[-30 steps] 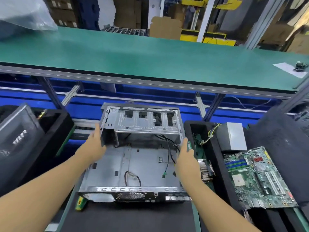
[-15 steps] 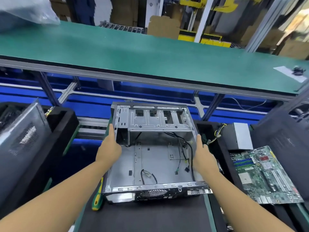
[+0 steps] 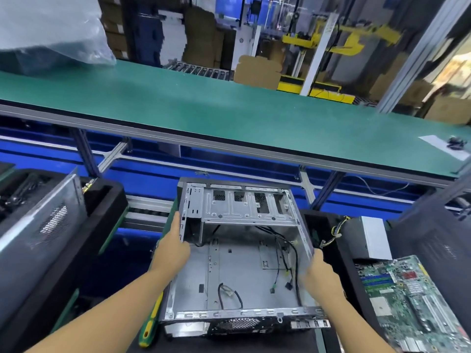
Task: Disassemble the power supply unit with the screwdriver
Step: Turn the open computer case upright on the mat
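Left hand: the left hand (image 3: 175, 242) is clamped on the left wall of the computer case (image 3: 237, 271), up by the drive cage, fingers curled over the rim.
Right hand: the right hand (image 3: 318, 268) grips the rim of the right wall about halfway along. So both hands have the case and nothing else.
Case: sits open side up at the near edge of the bench (image 3: 229, 345). It's pretty much gutted, just loose cables (image 3: 290, 253) on its floor.
Power supply unit: the power supply unit (image 3: 369, 238) is the grey box, I reckon. It's out of the case, in the black tray (image 3: 318, 217) just right of it, with a yellow-and-black wire bundle hanging off its left side.
Motherboard: the motherboard (image 3: 407, 307) is also out, lying toward the near right.
Screwdriver: the screwdriver (image 3: 150, 322) has a green and yellow handle and lies on the bench beside the case's near-left corner, nobody holding it.
Done so far: looks like the pulling-out part is over.
Left to do: the grey box itself looks closed up, so opening it with the screwdriver is my guess for what's left.
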The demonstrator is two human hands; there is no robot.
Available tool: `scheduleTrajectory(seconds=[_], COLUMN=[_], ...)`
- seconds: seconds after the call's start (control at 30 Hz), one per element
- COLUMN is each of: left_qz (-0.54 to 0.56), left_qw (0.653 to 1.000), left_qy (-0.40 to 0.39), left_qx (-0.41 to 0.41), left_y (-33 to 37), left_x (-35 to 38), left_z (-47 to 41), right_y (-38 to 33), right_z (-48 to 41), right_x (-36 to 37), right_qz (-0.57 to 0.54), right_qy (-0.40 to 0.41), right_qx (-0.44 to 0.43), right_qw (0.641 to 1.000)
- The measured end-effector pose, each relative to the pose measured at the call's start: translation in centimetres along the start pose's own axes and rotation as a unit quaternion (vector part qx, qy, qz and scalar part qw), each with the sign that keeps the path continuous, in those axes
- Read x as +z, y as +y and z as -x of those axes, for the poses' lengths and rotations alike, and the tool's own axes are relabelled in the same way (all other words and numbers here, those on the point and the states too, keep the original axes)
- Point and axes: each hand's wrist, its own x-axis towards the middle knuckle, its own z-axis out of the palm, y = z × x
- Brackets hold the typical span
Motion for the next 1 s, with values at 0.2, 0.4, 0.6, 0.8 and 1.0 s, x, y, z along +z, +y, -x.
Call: scheduleTrajectory(seconds=[0.2,0.4,0.6,0.8,1.0], left_qz=[-0.074,-0.081,0.137,-0.120,-0.201], left_qw=[0.997,0.989,0.977,0.979,0.965], left_qy=[-0.035,-0.115,-0.163,-0.129,-0.166], left_qx=[0.016,0.053,0.009,-0.099,-0.039], left_y=[1.7,4.0,0.6,-11.3,-10.5], left_x=[-0.6,-0.1,-3.0,-2.5,-1.1], left_z=[-2.3,-5.9,-7.1,-2.3,-0.6], right_y=[-0.2,0.1,0.2,-0.1,-0.2], right_z=[2.1,3.7,3.9,3.8,3.5], right_x=[0.3,0.7,0.9,1.4,1.1], right_qz=[-0.011,-0.036,-0.059,-0.096,-0.135], right_qy=[0.017,0.022,0.033,0.069,0.052], right_qx=[0.020,0.046,0.072,0.086,0.112], right_qw=[1.000,0.998,0.995,0.989,0.983])
